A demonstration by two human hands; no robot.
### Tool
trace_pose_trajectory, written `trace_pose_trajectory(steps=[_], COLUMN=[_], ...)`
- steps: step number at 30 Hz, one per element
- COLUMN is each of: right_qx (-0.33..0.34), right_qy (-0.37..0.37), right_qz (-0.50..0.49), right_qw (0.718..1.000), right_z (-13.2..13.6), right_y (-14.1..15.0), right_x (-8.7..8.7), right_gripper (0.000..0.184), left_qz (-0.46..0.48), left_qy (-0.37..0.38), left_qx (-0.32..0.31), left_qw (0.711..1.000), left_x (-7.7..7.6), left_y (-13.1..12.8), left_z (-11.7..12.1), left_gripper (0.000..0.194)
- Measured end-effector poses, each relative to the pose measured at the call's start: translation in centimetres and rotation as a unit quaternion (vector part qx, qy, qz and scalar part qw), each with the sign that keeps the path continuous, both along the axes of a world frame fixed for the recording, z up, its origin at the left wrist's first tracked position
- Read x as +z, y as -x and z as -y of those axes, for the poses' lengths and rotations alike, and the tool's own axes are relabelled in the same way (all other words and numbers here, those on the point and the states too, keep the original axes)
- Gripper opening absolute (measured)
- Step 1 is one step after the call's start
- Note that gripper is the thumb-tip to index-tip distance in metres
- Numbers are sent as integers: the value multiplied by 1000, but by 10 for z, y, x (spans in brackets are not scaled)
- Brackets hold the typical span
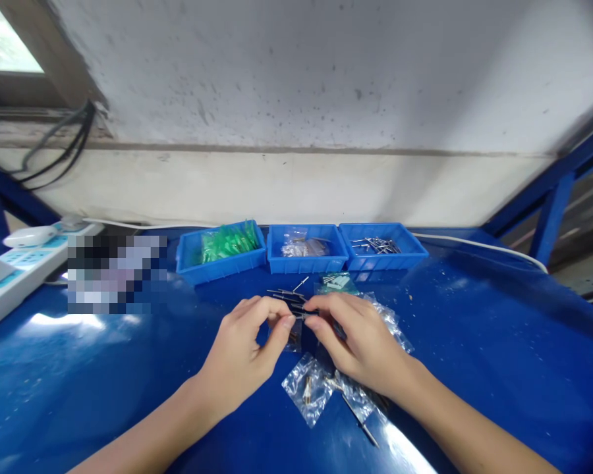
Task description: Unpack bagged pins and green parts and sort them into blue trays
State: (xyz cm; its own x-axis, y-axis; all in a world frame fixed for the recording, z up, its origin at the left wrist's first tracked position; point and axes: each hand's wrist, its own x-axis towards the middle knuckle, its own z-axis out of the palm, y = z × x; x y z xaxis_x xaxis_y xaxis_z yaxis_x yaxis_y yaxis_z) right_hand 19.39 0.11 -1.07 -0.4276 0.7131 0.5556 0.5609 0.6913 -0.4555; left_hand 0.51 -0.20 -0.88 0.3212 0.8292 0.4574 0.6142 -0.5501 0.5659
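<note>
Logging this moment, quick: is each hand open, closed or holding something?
Left hand: closed, apparently pinching a small metal pin.
Right hand: at the pin's other end; whether it grips cannot be told.

Left edge: white power strip [0,299], white plug [32,236] seated on it. Upper left corner: window [2,39], dark cables [83,128] drooping below. Behind: pale wall [301,72], darkly speckled. Right: blue metal frame [554,214], thin white cord [479,243] curving near its foot.

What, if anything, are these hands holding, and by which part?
The left hand appears to pinch one end of a thin, silver-coloured metal pin; the other end reaches the right hand, whose grip on it is unclear.
</note>
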Motion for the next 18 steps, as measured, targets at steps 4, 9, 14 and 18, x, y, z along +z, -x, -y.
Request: trace_pose_trajectory(steps=[4, 9, 14, 18], right_qx=[19, 20, 6, 20], right_qy=[-11, 10, 52, 79], right_qz=[6, 11, 27, 29], right_qw=[1000, 1000, 998, 996], right_z=[1, -1, -1, 1], right_y=[0, 0, 0, 0], right_x=[2, 1, 1, 4], right_gripper=[11, 8, 14, 13], left_qz=[-8, 7, 18, -9], left_qy=[16, 32, 27, 29], left_qx=[3, -15, 9, 15], left_qw=[1000, 999, 999, 999], left_x=[1, -1, -3, -3], left_y=[0, 0, 1, 2], left_z=[-2, -1, -1, -2], left_gripper=[25, 25, 5, 22])
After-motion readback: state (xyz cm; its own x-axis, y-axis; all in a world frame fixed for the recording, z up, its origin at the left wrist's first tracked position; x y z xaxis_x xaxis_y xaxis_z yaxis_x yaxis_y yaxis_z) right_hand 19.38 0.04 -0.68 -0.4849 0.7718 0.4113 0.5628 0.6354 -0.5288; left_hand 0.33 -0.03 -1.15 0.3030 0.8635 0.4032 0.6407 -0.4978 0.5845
